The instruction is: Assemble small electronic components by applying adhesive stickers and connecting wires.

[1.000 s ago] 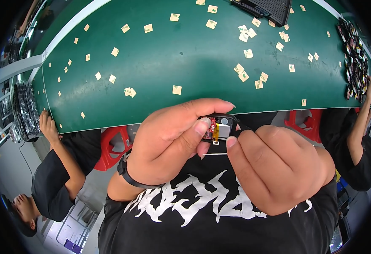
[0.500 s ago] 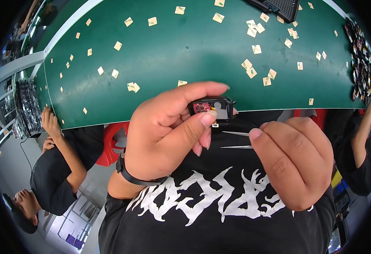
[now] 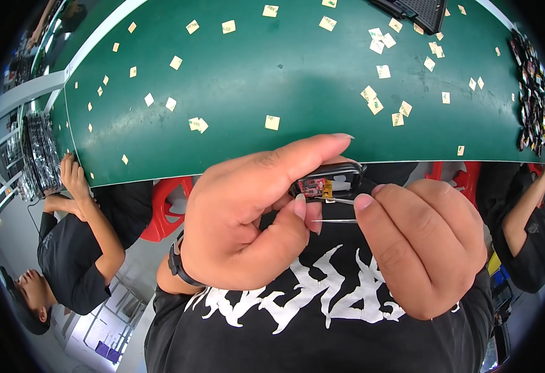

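The left hand [image 3: 244, 217] is closed on a small black casing [image 3: 331, 171], which it holds between the thumb and the bent fingers, in front of the chest and just beside the near edge of the green table [image 3: 223, 74]. The thumb presses at the lower left side of the casing, while the index finger stretches above its far side. The casing is open toward the camera, and inside it one can see a red circuit board [image 3: 311, 187], a yellow strip [image 3: 328, 188] next to it, and a pale grey flat part [image 3: 343, 185] on the right. The right hand [image 3: 425, 248] grips thin metal tweezers [image 3: 339, 221] between thumb and fingers. Their two legs stand apart and point to the left; the upper tip is at the lower edge of the casing, near the yellow strip, but I cannot tell if it touches something there. The lower leg lies below the casing, close to the fingertips of the left hand. On the table many small cream squares [image 3: 272, 122] are scattered, some of them overlapping. A black tray [image 3: 425, 13] is at the far edge of the view, and a pile of small dark parts [image 3: 531, 93] lies at the right end. At the left end, beside a stack of shiny dark packs [image 3: 41, 152], a co-worker's hand [image 3: 75, 177] rests at the table edge. A red stool [image 3: 164, 214] stands near this co-worker.
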Demonstrator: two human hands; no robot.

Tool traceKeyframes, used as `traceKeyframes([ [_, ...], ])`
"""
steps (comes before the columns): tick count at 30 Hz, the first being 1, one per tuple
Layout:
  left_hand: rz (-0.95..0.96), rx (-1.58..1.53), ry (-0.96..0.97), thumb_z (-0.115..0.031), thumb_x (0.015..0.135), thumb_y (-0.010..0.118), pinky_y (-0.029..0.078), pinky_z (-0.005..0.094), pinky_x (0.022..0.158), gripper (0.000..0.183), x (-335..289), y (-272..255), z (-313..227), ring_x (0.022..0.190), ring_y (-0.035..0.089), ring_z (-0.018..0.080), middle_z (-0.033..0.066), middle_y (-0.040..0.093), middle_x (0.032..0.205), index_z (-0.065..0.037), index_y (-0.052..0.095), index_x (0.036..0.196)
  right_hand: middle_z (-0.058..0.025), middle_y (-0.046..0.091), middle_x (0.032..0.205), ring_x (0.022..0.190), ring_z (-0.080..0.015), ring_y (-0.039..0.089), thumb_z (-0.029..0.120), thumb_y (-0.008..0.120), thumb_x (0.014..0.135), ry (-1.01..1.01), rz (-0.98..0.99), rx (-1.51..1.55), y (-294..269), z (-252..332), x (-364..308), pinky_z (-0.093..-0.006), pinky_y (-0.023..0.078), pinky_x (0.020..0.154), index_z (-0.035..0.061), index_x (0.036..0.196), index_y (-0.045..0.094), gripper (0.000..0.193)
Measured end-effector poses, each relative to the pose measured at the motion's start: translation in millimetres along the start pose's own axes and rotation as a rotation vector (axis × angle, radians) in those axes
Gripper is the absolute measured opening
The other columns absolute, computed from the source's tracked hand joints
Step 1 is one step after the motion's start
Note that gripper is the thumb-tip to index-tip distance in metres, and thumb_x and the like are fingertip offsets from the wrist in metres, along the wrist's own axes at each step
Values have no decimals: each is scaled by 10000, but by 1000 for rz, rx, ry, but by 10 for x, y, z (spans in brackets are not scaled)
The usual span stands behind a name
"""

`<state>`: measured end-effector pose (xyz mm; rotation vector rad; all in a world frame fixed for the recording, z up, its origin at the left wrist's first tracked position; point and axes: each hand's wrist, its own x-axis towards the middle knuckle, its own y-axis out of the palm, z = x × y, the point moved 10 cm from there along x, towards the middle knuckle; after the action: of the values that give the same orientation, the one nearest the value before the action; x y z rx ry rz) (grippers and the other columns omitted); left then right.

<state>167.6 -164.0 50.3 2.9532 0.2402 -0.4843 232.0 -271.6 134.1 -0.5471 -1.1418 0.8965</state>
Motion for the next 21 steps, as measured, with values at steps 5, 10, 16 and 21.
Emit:
traceKeyframes([
  [5, -7, 18, -16, 74, 966, 417, 535, 206, 677, 523, -10, 7, -18, 776, 612, 69, 245, 663, 1295, 99, 417, 1488, -154, 688, 809, 645, -253, 624, 96, 702, 581, -11, 25, -30, 3, 34, 1, -291, 451, 492, -70, 909, 729, 369],
  [10, 7, 77, -24, 55, 971, 432, 534, 204, 675, 519, -15, -21, -21, 772, 616, 69, 254, 659, 1297, 110, 415, 1486, -152, 686, 806, 649, -250, 620, 103, 702, 568, 67, 55, -99, -43, -2, -3, -298, 467, 520, -71, 912, 730, 387],
  [16, 39, -1, -48, 26, 979, 460, 540, 208, 675, 517, -3, 15, 29, 770, 623, 76, 256, 655, 1302, 117, 411, 1486, -154, 687, 813, 645, -252, 619, 110, 693, 557, -9, 87, -47, 9, 34, 4, -295, 467, 515, -79, 921, 726, 412],
  [21, 57, -49, -74, 22, 984, 459, 547, 212, 682, 517, -1, 35, 48, 778, 625, 80, 248, 652, 1310, 111, 407, 1491, -154, 683, 801, 639, -255, 620, 104, 695, 556, 26, 85, -58, -30, 45, 2, -293, 459, 497, -84, 922, 722, 412],
])
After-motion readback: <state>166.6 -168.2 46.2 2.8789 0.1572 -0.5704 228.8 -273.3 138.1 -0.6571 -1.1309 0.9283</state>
